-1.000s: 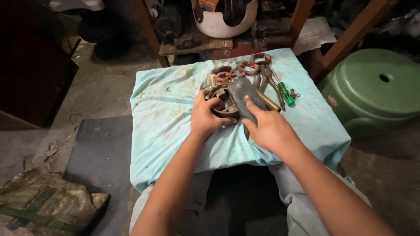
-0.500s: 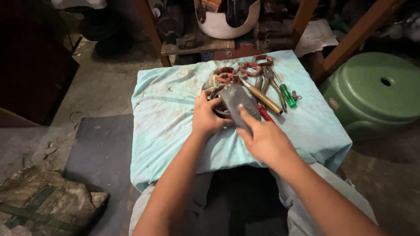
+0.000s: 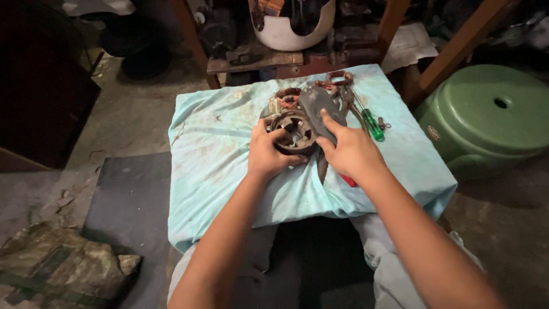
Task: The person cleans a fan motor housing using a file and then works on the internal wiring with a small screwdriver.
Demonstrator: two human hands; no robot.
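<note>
Left hand (image 3: pixel 269 155): I log it at 7 o'clock of the motor stator (image 3: pixel 294 130), fingers curled onto the rim, thumb at the near edge; it seems to steady the part so it cannot roll.
Right hand (image 3: pixel 350 150): at 4 o'clock of the stator, fingers pressed together and laid flat on a dark metal cover plate (image 3: pixel 319 106), index fingertip on its face. I judge it holds the plate tilted against the stator.
Motor stator: round, slotted core, dark with rust, lying flat at bench centre, touching both hands.
Copper windings (image 3: pixel 286 94): at 12 o'clock of the stator, just beside it, partly hidden.
Pliers (image 3: pixel 342 83): reddish grips, at 1 o'clock, resting on the cloth behind the plate.
Green-handled screwdriver (image 3: pixel 373 126): at 2 o'clock, lying loose, apart from both hands, within reach.
Red-handled tool (image 3: pixel 346 179): only its tip shows under the right wrist; kind I cannot tell.
Bench (image 3: pixel 217 149): draped in a stained pale-blue cloth, probably to catch small parts.
Green plastic stool (image 3: pixel 486 120): at 3 o'clock, off the bench.
White helmet-like shell (image 3: pixel 289 34): at 12 o'clock, beyond the bench.
</note>
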